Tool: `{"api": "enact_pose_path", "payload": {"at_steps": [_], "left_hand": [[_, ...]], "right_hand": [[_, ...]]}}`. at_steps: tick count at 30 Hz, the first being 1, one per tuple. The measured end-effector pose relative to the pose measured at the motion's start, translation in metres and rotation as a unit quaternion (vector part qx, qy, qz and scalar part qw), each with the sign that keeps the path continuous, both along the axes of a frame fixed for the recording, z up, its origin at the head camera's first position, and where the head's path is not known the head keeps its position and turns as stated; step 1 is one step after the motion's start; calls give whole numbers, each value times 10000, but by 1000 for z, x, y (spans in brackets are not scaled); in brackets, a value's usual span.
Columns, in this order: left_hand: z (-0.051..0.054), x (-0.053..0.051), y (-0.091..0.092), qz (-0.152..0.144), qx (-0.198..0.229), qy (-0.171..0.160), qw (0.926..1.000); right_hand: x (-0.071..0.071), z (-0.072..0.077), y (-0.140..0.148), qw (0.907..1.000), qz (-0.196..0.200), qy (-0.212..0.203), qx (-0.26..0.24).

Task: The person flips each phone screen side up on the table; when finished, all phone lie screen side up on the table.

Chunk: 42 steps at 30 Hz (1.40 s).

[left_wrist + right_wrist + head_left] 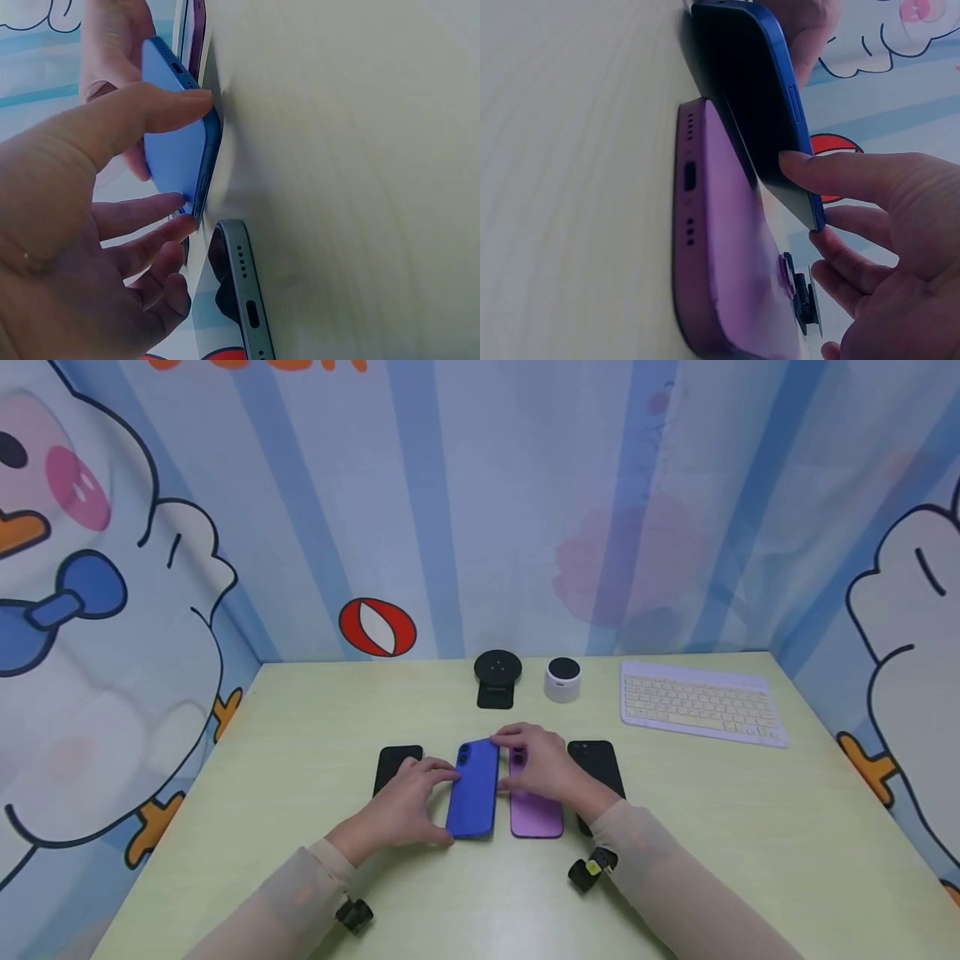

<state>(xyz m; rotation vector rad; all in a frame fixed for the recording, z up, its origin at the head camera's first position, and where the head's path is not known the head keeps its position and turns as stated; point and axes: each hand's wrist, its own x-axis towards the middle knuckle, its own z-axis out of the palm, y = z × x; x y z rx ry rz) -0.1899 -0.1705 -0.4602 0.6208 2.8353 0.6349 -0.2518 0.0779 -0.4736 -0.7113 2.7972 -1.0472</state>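
A blue phone (474, 789), camera side up, is held by both hands, its right edge tilted off the table in the right wrist view. The left hand (401, 806) grips its left side, thumb at the near corner; in the left wrist view the thumb lies on the blue phone (176, 154). At the far right corner the right hand (543, 764) pinches it; the right thumb touches the dark screen side of the blue phone (769, 97). A purple phone (536, 814) lies under the right hand, partly hidden. Black phones lie left (396, 762) and right (597, 764).
At the back stand a black round charging stand (498, 668) and a small white cylinder with a black top (562, 680). A lilac keyboard (701, 703) lies at the back right. Behind the table (300, 710) hangs a printed curtain.
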Motion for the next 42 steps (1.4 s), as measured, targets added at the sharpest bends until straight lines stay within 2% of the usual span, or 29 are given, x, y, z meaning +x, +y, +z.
{"api": "enact_pose_path", "payload": {"at_steps": [12, 19, 24, 30, 36, 42], "left_hand": [[-5, 1, 1, 49, 535, -460, 9975], [2, 5, 0, 86, 913, -593, 9940], [4, 5, -1, 190, 1065, -622, 9922], [7, 8, -1, 201, 1254, -623, 9899], [15, 10, -7, 79, 1386, -434, 9894], [19, 9, -13, -73, 1217, -269, 9922]], "right_hand": [[7, 6, 2, 9991, 95, 30, -406], [10, 13, -2, 9979, 241, 181, -581], [12, 13, -4, 9961, 291, 135, -820], [13, 9, -7, 9919, 317, -191, -1213], [12, 7, -15, 9921, 316, -5, -1210], [11, 9, -22, 9903, 428, 53, -1319]]}}
